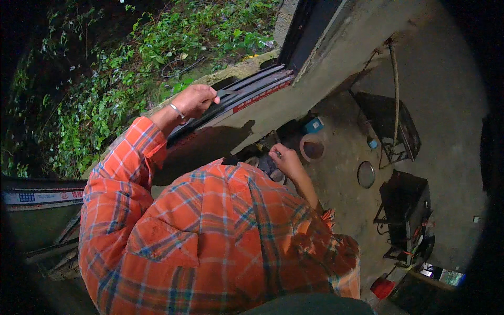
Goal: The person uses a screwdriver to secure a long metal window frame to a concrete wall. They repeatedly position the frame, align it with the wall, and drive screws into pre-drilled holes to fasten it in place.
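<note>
My left hand (195, 101), with a metal bangle at its wrist, is over the window sill. Its fingers are closed on one end of a thin flat grey strip (229, 92); whether this is a blade or another tool cannot be made out. The strip lies just over the dark window track (257, 86), which has a red printed band along its inner side. Lower and to the right, my right hand (286, 160) hangs inside the room with its fingers curled together. Anything in them is too small or hidden to name. Dark lumpy things (265, 161) lie beneath it.
Green plants (152, 63) grow outside the window. Below the wall are a pinkish bucket (312, 149) and a blue box (314, 125). Two dark wheelbarrow-like carts, the nearer (401, 207), a round lid (366, 174) and a red object (382, 287) are farther right.
</note>
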The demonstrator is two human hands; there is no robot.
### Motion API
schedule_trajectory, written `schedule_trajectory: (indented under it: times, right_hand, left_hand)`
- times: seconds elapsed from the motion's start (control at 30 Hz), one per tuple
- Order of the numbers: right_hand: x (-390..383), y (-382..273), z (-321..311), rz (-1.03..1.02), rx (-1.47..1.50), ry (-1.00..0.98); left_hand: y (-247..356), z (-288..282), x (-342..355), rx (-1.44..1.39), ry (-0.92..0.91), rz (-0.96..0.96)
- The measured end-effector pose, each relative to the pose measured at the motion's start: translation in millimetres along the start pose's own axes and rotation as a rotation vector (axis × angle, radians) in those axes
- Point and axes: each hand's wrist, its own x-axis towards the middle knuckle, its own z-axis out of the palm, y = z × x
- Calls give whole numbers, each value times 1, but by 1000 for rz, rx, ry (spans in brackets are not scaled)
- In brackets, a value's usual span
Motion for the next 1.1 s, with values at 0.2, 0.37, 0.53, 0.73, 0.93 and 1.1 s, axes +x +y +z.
schedule_trajectory:
  times: [0.2, 0.37, 0.53, 0.73, 0.93, 1.1]
  right_hand:
    - [-2, -4, 4, -12, 14, 13]
    - [4, -15, 4, -2, 85, -5]
    - [7, -18, 6, -44, 69, -1]
    - [8, -11, 12, -32, 62, -19]
    - [11, -13, 12, -49, 85, 23]
    - [7, -15, 3, -25, 81, 25]
  left_hand:
    - [7, -1, 10, 1000, 25, 701]
    - [24, 11, 14, 903, -35, 765]
    - [37, 39, 17, 670, -28, 187]
    - [34, 35, 35, 968, -61, 673]
    - [25, 74, 54, 510, 153, 305]
    - [15, 93, 89, 419, 263, 331]
